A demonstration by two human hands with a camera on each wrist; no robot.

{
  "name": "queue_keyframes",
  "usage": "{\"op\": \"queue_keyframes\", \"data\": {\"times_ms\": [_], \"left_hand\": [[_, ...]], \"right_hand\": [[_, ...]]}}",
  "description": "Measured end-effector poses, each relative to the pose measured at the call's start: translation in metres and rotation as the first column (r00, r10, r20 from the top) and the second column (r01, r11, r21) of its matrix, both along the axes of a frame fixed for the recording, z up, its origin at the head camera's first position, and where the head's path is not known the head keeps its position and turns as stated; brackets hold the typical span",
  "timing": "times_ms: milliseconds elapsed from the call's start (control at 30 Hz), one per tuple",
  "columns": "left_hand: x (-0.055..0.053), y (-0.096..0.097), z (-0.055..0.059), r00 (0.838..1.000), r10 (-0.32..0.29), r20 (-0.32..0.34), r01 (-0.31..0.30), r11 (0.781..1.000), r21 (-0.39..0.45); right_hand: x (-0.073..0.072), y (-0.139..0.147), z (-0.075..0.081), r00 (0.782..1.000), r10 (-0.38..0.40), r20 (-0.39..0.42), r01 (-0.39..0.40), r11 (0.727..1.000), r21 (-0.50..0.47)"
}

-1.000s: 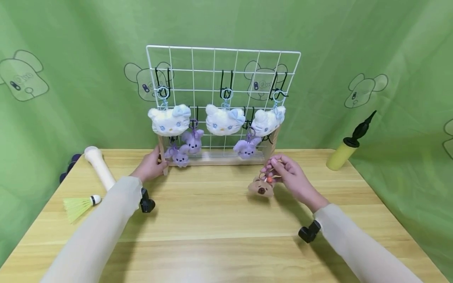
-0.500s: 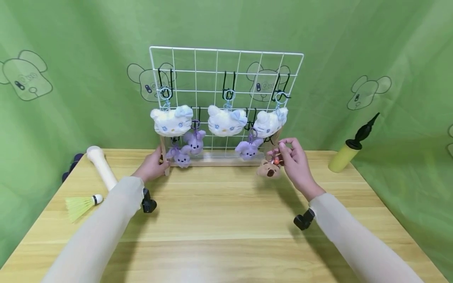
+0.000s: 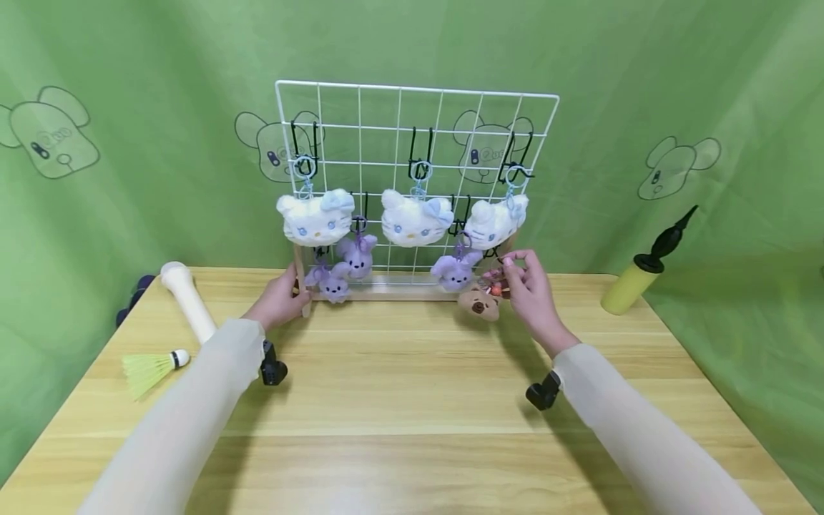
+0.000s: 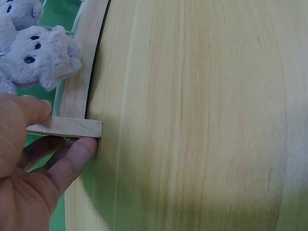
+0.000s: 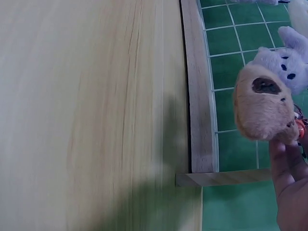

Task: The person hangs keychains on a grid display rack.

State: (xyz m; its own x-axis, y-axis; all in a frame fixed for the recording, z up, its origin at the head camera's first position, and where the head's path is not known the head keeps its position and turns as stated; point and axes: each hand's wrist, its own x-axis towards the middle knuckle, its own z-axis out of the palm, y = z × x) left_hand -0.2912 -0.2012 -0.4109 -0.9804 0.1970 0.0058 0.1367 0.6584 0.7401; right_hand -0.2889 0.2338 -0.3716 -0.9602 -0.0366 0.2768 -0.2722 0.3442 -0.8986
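In the head view my left hand (image 3: pixel 278 300) grips the wooden side foot of a white wire grid rack (image 3: pixel 418 90); the left wrist view shows thumb and fingers on either side of that foot (image 4: pixel 72 127). My right hand (image 3: pixel 529 292) pinches the ring end of a brown plush keychain (image 3: pixel 479 303) with an orange bead, at the rack's lower right. A black hook (image 3: pixel 492 252) is right at its fingertips. White cat plush keychains (image 3: pixel 417 220) hang from the upper hooks. Purple rabbit plush keychains (image 3: pixel 455 272) hang lower, one just left of the brown plush.
On the left of the wooden table (image 3: pixel 399 400) lie a white rod-shaped object (image 3: pixel 188 300) and a yellow shuttlecock (image 3: pixel 154 369). A yellow hand pump (image 3: pixel 626 286) with a black nozzle stands tilted at the right edge. A green curtain (image 3: pixel 412 43) hangs behind the rack.
My right hand has moved up and inward with the brown plush keychain, from in front of the rack's right foot to its lower right hook. The left hand keeps its hold.
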Motion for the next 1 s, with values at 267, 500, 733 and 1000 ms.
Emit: {"op": "queue_keyframes", "data": {"times_ms": [267,500,733,1000], "left_hand": [[-0.001,-0.002,-0.002,1.0,0.0,0.006,0.0,1.0,0.004],[0.002,-0.002,-0.001,1.0,0.008,0.01,-0.008,1.0,-0.006],[0.008,-0.008,0.004,1.0,-0.029,-0.012,0.028,0.999,-0.028],[0.027,-0.022,0.028,0.982,-0.052,-0.183,-0.014,0.939,-0.343]], "right_hand": [[-0.002,0.0,-0.003,1.0,-0.013,0.012,0.013,0.999,0.04],[-0.003,0.004,-0.003,1.0,-0.005,0.022,0.003,0.996,0.088],[-0.002,0.012,-0.001,0.998,0.023,0.065,-0.028,0.997,0.075],[0.01,0.028,0.016,0.999,0.022,-0.024,-0.016,0.975,0.22]]}}
